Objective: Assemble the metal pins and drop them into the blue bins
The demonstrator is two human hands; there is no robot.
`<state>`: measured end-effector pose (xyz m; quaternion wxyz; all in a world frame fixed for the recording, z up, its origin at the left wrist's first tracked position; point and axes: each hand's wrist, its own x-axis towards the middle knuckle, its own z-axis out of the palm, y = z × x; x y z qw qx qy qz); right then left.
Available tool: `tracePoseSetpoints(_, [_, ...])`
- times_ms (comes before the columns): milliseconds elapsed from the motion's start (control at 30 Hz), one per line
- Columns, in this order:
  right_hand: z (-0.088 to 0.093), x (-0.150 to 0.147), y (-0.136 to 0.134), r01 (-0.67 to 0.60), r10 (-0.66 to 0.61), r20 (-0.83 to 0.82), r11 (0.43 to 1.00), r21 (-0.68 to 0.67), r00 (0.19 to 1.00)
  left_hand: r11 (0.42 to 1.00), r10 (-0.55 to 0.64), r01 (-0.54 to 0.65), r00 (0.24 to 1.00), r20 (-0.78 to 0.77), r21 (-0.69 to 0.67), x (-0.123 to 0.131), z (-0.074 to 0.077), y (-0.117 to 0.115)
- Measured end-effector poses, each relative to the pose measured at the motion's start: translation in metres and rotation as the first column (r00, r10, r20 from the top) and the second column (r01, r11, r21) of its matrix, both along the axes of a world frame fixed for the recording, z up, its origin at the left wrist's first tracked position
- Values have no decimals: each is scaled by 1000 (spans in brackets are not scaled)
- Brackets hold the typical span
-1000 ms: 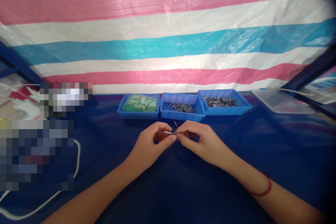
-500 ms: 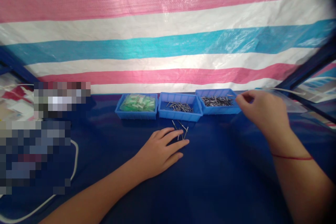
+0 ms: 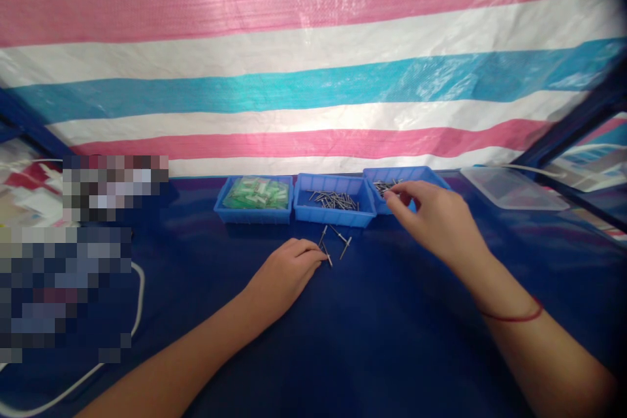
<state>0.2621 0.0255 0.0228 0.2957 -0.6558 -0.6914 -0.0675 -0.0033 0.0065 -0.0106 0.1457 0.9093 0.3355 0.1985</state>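
My left hand point(image 3: 289, 274) rests low over the dark blue table with its fingers drawn together. Its fingertips pinch at a pop rivet point(image 3: 328, 257) on the tabletop. Several more loose rivets point(image 3: 347, 246) lie just beyond. My right hand point(image 3: 435, 215) is in front of the right blue bin point(image 3: 416, 174), which holds many rivets and is partly hidden by the hand. Thumb and forefinger are closed there, and a thin metal rivet seems to be between them, hard to see against the pile. The middle blue bin point(image 3: 337, 217) holds a smaller heap of rivets point(image 3: 337, 200).
A left blue bin point(image 3: 255, 215) contains a clear bag of green and white pieces point(image 3: 257, 192). A translucent plastic lid point(image 3: 514, 189) lies at the right back. A white cable point(image 3: 142, 294) curves at left. Striped sheeting point(image 3: 294, 91) hangs behind the bins.
My right hand has moved left, from the right bin's far end to its front. My left hand's spread fingers have closed together at the loose rivets, and some rivets have shifted.
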Motion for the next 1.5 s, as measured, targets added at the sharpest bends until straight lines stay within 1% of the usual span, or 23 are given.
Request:
tracePoseSetpoints(67, [-1,-15,-5,-107,106,-45,994,-34,993,997,47,-43,997,66,-59,1,-1,0])
tracePoseSetpoints(133, [-2,-30,-10,-212,201,-118,973,-93,973,983,128,-100,975,184,-155,2,-2,0])
tracePoseSetpoints(167, [-3,-38,-13,-261,239,-167,957,-126,957,968,180,-123,949,260,-221,3,-3,0])
tracePoseSetpoints(233, [-6,-52,-17,-352,293,-283,917,-187,914,923,284,-132,869,406,-362,4,-4,0])
tracePoseSetpoints(333, [-14,-66,-21,-476,315,-482,841,-257,818,858,390,-84,748,537,-507,5,-3,-1])
tracePoseSetpoints(400, [-18,-72,-22,-550,298,-625,794,-258,722,832,423,-55,706,568,-552,6,-3,-2])
tracePoseSetpoints(433, [-20,-74,-22,-580,284,-686,777,-244,670,823,433,-45,695,575,-566,6,-2,-2])
tracePoseSetpoints(500, [-23,-77,-23,-613,263,-768,763,-204,583,812,442,-32,686,578,-583,7,-2,-4])
tracePoseSetpoints(533, [-24,-78,-23,-621,261,-789,762,-186,557,808,443,-27,687,577,-588,8,-2,-5])
tracePoseSetpoints(600, [-24,-80,-24,-632,274,-801,757,-162,533,796,444,-18,696,564,-605,9,-3,-6])
tracePoseSetpoints(667, [-23,-81,-26,-645,299,-795,750,-146,528,780,441,-10,718,538,-626,10,-4,-6])
tracePoseSetpoints(767, [-19,-81,-29,-650,342,-762,748,-133,550,768,416,-18,774,477,-640,9,-4,-6])
tracePoseSetpoints(833, [-15,-80,-31,-648,372,-727,750,-130,576,778,398,-46,807,435,-627,8,-2,-6])
tracePoseSetpoints(900, [-13,-78,-31,-637,393,-691,761,-125,606,794,398,-88,823,405,-601,7,0,-5])
tracePoseSetpoints(1000, [-10,-75,-29,-622,422,-633,774,-121,649,819,417,-145,814,404,-555,6,4,-4])
tracePoseSetpoints(1100, [-10,-73,-28,-639,467,-576,759,-128,670,836,431,-174,795,426,-521,5,5,-4])
tracePoseSetpoints(1267, [-14,-74,-28,-677,500,-572,723,-137,650,846,434,-175,776,459,-504,6,6,-5])
tracePoseSetpoints(1367, [-15,-73,-25,-685,470,-619,712,-156,629,845,420,-145,775,473,-514,7,7,-7])
tracePoseSetpoints(1400, [-14,-70,-23,-678,444,-646,718,-158,621,847,408,-129,780,475,-516,8,7,-7])
tracePoseSetpoints(1433, [-14,-67,-20,-659,411,-670,736,-157,618,850,392,-114,789,472,-514,8,8,-8])
tracePoseSetpoints(1467, [-12,-62,-16,-621,370,-686,769,-153,627,856,371,-103,805,464,-506,8,9,-9])
tracePoseSetpoints(1500, [-10,-55,-12,-562,322,-690,814,-148,648,866,344,-95,826,446,-491,8,10,-9])
